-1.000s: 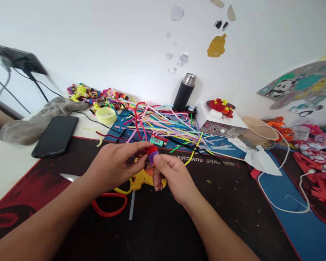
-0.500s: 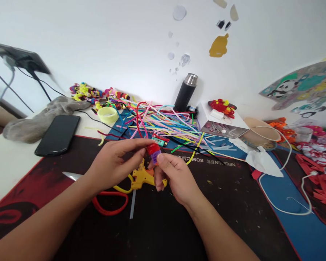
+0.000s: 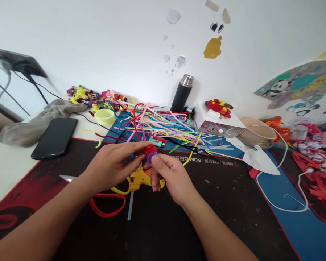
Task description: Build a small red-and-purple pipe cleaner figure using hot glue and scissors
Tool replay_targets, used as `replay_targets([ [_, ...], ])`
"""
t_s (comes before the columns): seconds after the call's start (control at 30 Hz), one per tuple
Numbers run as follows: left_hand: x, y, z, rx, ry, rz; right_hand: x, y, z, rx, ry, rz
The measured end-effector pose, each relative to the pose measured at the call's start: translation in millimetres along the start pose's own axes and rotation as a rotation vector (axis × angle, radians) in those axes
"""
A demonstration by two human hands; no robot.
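Observation:
My left hand (image 3: 111, 165) and my right hand (image 3: 170, 177) meet over the black desk mat (image 3: 228, 203). Both pinch a small coiled pipe-cleaner piece (image 3: 151, 153), red on top and purple below. The left fingertips press the red end from the left. The right thumb and fingers close on the purple end from below. A yellow glue gun (image 3: 139, 178) lies on the mat right under the hands, partly hidden by them. A pile of colourful pipe cleaners (image 3: 163, 123) spreads out just beyond the hands.
Red-handled scissors (image 3: 107, 204) lie below my left wrist. A black phone (image 3: 55, 137) and a grey cloth (image 3: 34, 121) sit at the left. A dark flask (image 3: 181, 94), a white box (image 3: 219, 123), a paper bowl (image 3: 256, 134), a white cable (image 3: 285, 170) and red paper strips (image 3: 317, 170) fill the right.
The hands stay joined on the red and purple piece, with only slight finger shifts. The view has drifted a little, so everything sits slightly left and lower.

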State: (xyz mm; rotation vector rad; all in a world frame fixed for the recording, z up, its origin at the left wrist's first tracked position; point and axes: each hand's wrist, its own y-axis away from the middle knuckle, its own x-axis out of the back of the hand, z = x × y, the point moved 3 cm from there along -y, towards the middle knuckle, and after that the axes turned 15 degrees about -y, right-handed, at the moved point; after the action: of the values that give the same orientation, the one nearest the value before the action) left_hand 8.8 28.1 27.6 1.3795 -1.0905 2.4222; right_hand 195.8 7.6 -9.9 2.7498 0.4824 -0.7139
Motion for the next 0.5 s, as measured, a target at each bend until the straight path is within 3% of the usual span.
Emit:
replay_targets([
  [0.23, -1.2, -0.8, 4.7, -0.031, -0.078, 0.096, 0.2, 0.7, -0.1, -0.007, 0.008, 0.008],
  [0.5, -1.3, 0.7, 5.8, -0.017, -0.071, 0.128, -1.1, 2.0, 0.1, -0.009, 0.005, -0.016],
])
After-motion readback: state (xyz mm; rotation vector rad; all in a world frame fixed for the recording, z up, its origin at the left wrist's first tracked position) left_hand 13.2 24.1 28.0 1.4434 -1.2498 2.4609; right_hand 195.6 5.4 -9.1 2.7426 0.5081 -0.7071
